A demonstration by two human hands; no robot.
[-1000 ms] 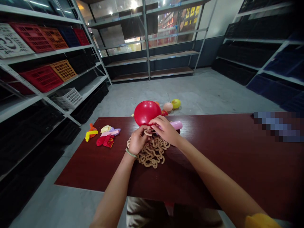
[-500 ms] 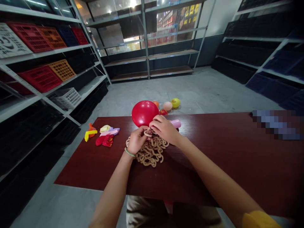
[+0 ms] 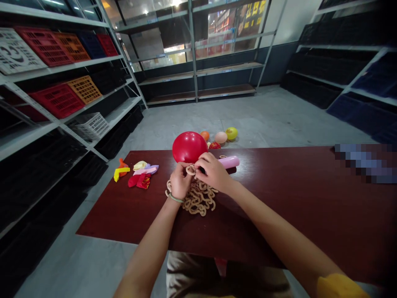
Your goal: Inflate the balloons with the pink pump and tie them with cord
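Observation:
An inflated red balloon (image 3: 189, 145) stands just beyond my hands, its neck end hidden near my fingertips. My left hand (image 3: 180, 182), with a green bracelet at the wrist, is closed in a pinch on a loop of thick beige cord (image 3: 200, 202). The rest of the cord lies in a wavy heap on the table below. My right hand (image 3: 214, 173) is closed too, its thumb and fingers pressed together at the same loop. Whether it grips the cord or the balloon's neck is hidden. Beside it on the table lies a pinkish-purple tube (image 3: 231, 162).
Flat balloons (image 3: 144, 176) and a yellow one (image 3: 120, 172) lie at the left of the dark red table (image 3: 279, 207). Past the far edge are inflated balloons: orange (image 3: 204, 135), pale pink (image 3: 221, 138) and yellow (image 3: 231, 133). Shelves with crates (image 3: 58, 99) line the left.
The view has shifted slightly. My fingers have risen a little toward the balloon, and the cord loop between them shows more upright. Both hands stay pinched together.

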